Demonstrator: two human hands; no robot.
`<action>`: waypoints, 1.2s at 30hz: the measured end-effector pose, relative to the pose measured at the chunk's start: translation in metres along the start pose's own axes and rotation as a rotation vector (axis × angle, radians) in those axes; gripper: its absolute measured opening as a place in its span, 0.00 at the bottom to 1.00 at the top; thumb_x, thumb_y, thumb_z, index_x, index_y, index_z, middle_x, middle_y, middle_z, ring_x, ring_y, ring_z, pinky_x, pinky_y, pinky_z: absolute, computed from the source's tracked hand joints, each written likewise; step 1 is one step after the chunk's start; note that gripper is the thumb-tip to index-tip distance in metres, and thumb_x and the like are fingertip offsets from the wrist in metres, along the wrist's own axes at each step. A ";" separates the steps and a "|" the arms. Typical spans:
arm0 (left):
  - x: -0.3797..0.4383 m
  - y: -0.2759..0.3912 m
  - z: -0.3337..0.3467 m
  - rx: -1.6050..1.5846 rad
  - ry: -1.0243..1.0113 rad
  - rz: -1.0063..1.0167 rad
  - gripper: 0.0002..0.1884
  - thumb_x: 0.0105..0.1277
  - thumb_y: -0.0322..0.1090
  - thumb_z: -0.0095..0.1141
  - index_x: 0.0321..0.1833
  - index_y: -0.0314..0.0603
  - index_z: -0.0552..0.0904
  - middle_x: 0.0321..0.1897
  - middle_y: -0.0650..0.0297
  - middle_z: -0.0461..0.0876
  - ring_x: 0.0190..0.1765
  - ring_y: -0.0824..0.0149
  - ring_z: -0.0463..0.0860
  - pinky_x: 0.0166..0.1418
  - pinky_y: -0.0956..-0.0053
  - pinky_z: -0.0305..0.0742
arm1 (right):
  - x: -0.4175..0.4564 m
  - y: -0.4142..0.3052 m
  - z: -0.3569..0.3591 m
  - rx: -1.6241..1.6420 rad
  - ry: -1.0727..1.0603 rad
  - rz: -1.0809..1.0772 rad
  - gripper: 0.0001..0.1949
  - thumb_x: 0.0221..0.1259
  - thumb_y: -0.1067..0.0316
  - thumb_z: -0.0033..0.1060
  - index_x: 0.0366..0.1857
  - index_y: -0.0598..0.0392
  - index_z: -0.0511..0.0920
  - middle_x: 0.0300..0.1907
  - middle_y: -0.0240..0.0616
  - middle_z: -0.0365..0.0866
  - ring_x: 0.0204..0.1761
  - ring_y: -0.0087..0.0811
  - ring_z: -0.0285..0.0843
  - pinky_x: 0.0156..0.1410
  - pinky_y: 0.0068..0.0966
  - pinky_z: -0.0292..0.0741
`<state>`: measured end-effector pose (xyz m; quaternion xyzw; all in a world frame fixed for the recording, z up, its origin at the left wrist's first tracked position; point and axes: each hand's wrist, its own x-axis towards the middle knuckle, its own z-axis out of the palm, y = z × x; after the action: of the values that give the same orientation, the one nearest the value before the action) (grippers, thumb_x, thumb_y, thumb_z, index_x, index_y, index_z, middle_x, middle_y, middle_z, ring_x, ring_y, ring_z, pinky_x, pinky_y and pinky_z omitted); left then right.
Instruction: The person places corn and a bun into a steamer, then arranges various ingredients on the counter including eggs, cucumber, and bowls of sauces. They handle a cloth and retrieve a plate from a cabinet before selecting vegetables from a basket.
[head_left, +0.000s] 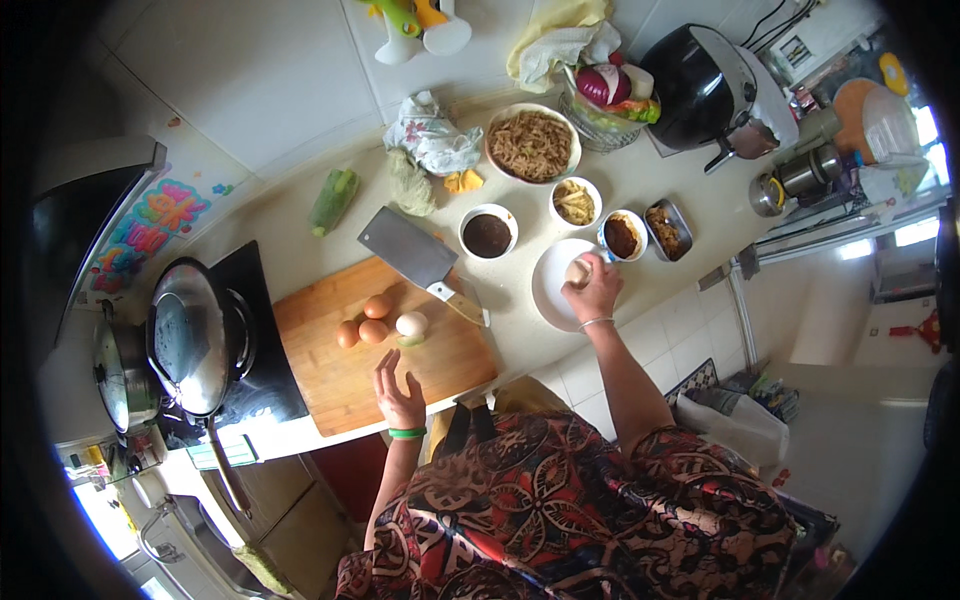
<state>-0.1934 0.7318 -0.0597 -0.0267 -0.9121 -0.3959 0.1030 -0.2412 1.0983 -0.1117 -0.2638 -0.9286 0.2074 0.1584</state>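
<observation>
My right hand grips a pale, rounded thing, perhaps an egg, over a white plate; the fingers partly cover it. Above the front of a wooden cutting board, my left hand is open, fingers apart and holding nothing. Just beyond its fingertips lie a white egg and a small green slice. Three brown eggs are grouped to their left. A cleaver rests across the board's back right corner, its wooden handle towards me.
A bowl of brown shreds, a bowl of dark sauce, a bowl of yellowish pieces, a bowl of reddish-brown paste and a metal dish stand behind the plate. A green squash piece lies back left. A lidded wok occupies the cooktop.
</observation>
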 end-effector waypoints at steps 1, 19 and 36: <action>-0.002 -0.003 0.001 -0.017 0.005 -0.009 0.22 0.60 0.20 0.53 0.60 0.33 0.77 0.56 0.49 0.78 0.60 0.48 0.77 0.63 0.58 0.74 | 0.002 -0.001 -0.003 0.006 0.012 0.000 0.30 0.34 0.63 0.72 0.51 0.39 0.74 0.47 0.41 0.75 0.54 0.43 0.69 0.63 0.43 0.62; 0.024 -0.008 0.037 0.341 -0.235 0.102 0.41 0.53 0.21 0.58 0.75 0.49 0.64 0.76 0.57 0.59 0.74 0.46 0.61 0.77 0.55 0.59 | 0.008 -0.015 -0.035 0.850 -0.299 0.290 0.31 0.53 0.56 0.64 0.64 0.48 0.70 0.54 0.39 0.79 0.51 0.36 0.77 0.50 0.36 0.77; 0.050 -0.027 0.057 0.124 0.023 -0.074 0.28 0.48 0.25 0.68 0.54 0.42 0.73 0.44 0.52 0.78 0.51 0.46 0.76 0.58 0.55 0.73 | -0.001 -0.002 -0.027 0.224 -0.179 -0.238 0.33 0.46 0.64 0.71 0.63 0.44 0.73 0.50 0.44 0.77 0.55 0.46 0.69 0.66 0.44 0.63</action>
<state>-0.2549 0.7533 -0.1066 0.0181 -0.9339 -0.3426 0.1004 -0.2301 1.1044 -0.0876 -0.1132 -0.9348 0.3117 0.1269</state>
